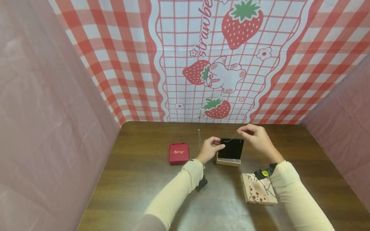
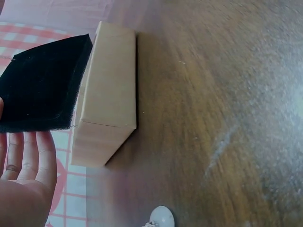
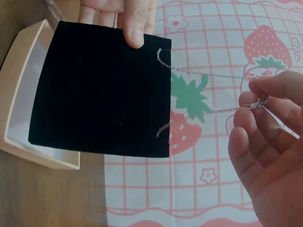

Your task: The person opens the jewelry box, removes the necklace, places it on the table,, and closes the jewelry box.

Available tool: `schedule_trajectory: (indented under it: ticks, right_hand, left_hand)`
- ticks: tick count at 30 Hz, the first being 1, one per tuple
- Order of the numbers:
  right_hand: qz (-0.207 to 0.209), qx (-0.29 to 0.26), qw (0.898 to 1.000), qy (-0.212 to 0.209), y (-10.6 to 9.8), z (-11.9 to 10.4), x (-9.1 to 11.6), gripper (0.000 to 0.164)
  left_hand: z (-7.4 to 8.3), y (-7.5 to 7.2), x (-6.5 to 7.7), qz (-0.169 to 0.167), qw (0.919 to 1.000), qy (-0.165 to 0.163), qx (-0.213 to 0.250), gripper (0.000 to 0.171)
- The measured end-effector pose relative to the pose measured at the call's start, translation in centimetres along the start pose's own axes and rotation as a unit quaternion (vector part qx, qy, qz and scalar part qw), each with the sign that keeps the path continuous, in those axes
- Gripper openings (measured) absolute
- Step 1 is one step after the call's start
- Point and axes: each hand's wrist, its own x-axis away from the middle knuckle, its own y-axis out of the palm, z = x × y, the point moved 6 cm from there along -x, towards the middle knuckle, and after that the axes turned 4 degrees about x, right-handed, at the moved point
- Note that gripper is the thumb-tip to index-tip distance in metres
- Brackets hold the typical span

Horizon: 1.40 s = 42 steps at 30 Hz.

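A black velvet-like jewelry pad (image 1: pixel 230 148) stands tilted up over an open beige box (image 1: pixel 228 162). My left hand (image 1: pixel 209 149) grips the pad's side edge, with the thumb on its face and the fingers behind, as the left wrist view shows too. Above the pad's top edge, my right hand (image 1: pixel 255 138) pinches a thin silver necklace (image 3: pixel 208 74) between thumb and fingertips. From there two chain strands run to the pad's two corner slits. A small ornate silver piece (image 3: pixel 258 103) shows at the fingertips. The pad's back is hidden in the head view.
To the left lies a red box (image 1: pixel 179 154) with gold lettering. Another thin chain (image 1: pixel 199 138) lies just behind my left hand. A beige lid with a floral branch print (image 1: pixel 257 191) rests under my right forearm. Strawberry-print cloth (image 1: pixel 138 64) hangs behind the wooden table (image 1: pixel 138 186).
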Motion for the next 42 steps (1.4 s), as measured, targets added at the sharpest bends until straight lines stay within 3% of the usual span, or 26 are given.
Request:
schedule_trajectory:
  ticks: [16,24,29,42]
  right_hand:
    - [0.007,0.008,1.0,0.013,-0.7,-0.5,-0.7,0.011]
    - [-0.019,0.02,0.999,0.018,-0.7,-1.1,-1.4,0.016]
    - [-0.036,0.015,0.999,0.031,-0.4,-1.0,-2.0,0.018]
    - [-0.017,-0.005,0.998,0.068,0.7,0.0,-3.4,0.02]
  left_hand:
    - [0.2,-0.6,0.5,0.002,0.9998,-0.005,0.017,0.028]
    - [0.6,0.1,1.2,-0.038,0.9993,0.0,0.004,0.027]
    - [0.9,0.7,1.7,-0.061,0.9978,-0.002,0.028,0.026]
    - [2.0,0.9,2.1,-0.09,0.9952,0.039,0.004,0.025]
